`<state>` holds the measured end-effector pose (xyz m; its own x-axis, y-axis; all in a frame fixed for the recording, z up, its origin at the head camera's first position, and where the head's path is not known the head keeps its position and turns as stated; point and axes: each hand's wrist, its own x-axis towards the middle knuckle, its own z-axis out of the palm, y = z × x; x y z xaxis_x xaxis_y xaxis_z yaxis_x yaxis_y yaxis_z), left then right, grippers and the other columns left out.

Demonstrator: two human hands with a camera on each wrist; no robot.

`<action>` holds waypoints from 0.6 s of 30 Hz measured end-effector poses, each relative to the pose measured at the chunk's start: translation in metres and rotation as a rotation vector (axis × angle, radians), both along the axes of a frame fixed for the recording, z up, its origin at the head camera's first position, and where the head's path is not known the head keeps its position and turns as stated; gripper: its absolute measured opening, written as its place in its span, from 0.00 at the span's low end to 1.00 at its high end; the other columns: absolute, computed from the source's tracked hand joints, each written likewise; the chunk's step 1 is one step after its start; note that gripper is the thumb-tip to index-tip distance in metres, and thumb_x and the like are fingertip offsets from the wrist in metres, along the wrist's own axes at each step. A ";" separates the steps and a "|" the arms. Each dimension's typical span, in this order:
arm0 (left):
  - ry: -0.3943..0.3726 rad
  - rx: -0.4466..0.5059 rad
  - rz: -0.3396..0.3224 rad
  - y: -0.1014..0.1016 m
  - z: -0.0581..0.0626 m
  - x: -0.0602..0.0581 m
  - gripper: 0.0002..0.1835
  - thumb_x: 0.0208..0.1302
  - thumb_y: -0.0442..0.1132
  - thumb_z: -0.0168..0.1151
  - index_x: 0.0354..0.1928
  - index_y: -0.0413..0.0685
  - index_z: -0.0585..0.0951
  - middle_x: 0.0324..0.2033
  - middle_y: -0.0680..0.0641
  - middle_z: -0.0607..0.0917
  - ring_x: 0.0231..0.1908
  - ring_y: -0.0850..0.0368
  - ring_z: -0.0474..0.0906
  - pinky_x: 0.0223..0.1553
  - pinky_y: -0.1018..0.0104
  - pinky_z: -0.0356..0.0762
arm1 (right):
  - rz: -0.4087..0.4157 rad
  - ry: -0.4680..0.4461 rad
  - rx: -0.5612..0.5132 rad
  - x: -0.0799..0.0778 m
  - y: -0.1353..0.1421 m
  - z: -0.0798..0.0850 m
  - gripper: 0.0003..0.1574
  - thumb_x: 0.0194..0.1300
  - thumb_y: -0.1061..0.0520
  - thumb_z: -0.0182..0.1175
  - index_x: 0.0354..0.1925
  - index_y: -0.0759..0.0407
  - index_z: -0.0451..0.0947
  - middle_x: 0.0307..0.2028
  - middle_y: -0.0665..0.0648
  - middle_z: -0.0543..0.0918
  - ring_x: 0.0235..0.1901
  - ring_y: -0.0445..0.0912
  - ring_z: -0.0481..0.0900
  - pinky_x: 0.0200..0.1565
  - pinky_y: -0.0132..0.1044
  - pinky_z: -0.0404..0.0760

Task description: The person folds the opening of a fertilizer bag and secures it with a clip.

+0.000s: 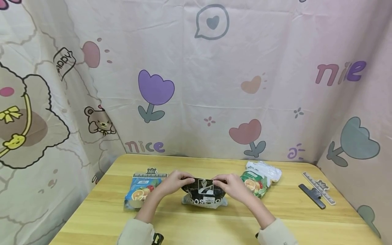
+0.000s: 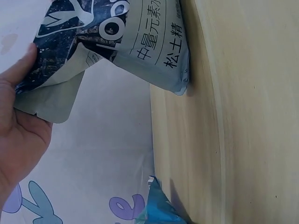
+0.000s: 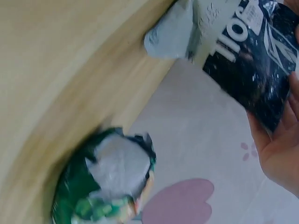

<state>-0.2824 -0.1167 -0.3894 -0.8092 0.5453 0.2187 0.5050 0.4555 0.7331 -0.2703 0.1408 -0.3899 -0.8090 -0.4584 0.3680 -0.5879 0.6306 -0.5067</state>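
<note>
A black and pale grey pouch (image 1: pixel 204 197) with white lettering stands at the middle of the table, its lower end at the tabletop. My left hand (image 1: pixel 173 185) pinches its top left corner, thumb on the near face. At the top right corner, my right hand (image 1: pixel 234 187) grips it the same way. In the left wrist view the pouch (image 2: pixel 161 56) sags below the left hand (image 2: pixel 23 135), its top edge spread out flat. The right wrist view has the right hand (image 3: pixel 280 144) at the dark upper part of the pouch (image 3: pixel 247 70).
On the left lies a blue fruit-print bag (image 1: pixel 139 194) with a piano-key clip (image 1: pixel 150 175) along its top. A green fruit-print bag (image 1: pixel 255 183) with a silvery white top lies to the right. Farther right are a black clip (image 1: pixel 311 196) and another piano-key clip (image 1: pixel 318 188).
</note>
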 end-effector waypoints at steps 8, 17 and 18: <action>-0.001 -0.002 0.025 0.001 0.000 0.001 0.15 0.66 0.44 0.55 0.45 0.40 0.82 0.39 0.46 0.83 0.42 0.51 0.78 0.42 0.58 0.75 | -0.119 0.005 -0.099 -0.009 0.047 0.034 0.16 0.67 0.52 0.53 0.47 0.58 0.80 0.43 0.58 0.82 0.35 0.48 0.81 0.36 0.37 0.79; 0.004 -0.006 0.024 0.000 0.000 0.002 0.16 0.66 0.44 0.55 0.45 0.40 0.82 0.39 0.46 0.83 0.42 0.51 0.78 0.42 0.58 0.75 | -0.301 0.164 -0.019 -0.023 0.141 0.060 0.13 0.66 0.60 0.54 0.46 0.66 0.79 0.42 0.68 0.80 0.36 0.61 0.80 0.37 0.53 0.78; 0.003 -0.005 0.027 0.000 0.000 0.002 0.16 0.66 0.44 0.55 0.45 0.40 0.82 0.40 0.45 0.83 0.43 0.51 0.78 0.42 0.58 0.75 | -0.332 0.170 0.001 -0.023 0.152 0.061 0.14 0.67 0.60 0.53 0.46 0.66 0.78 0.42 0.69 0.80 0.36 0.62 0.80 0.37 0.54 0.77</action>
